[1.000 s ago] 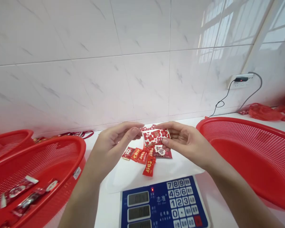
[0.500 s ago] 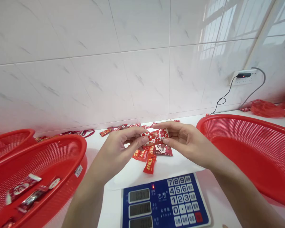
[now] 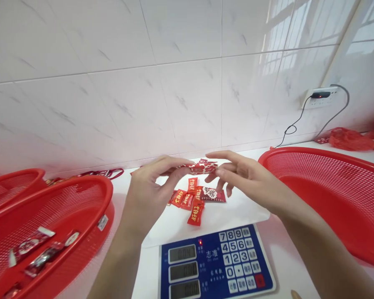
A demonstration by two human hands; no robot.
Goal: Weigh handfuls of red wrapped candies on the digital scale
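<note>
Above the white scale pan point(image 3: 249, 214), a candy packet point(image 3: 202, 167) with a red floral print on white is held nearly edge-on. My left hand point(image 3: 154, 187) pinches its left end between thumb and fingers. At the right end, my right hand point(image 3: 246, 178) has its thumb against the packet, with the index finger stretched out above and the other fingers loosely curled below. On the pan beneath lie several small red packets with gold lettering point(image 3: 195, 214) and a dark red sachet point(image 3: 213, 195) marked "SWEET SUGAR". The scale's blue panel point(image 3: 210, 265) faces me with number keys and three displays.
A red mesh basket point(image 3: 107, 195) on the left contains a few wrapped packets point(image 3: 31, 245). Another red basket point(image 3: 324, 153) stands at right. Behind it are red mesh bags point(image 3: 350, 139) and a wall socket point(image 3: 319, 97) with a cable. The tiled wall point(image 3: 180, 104) bounds the back.
The floral packet has risen slightly and tilted from face-on to edge-on. My right fingers have loosened and spread. More of the small packets on the pan shows beneath my hands.
</note>
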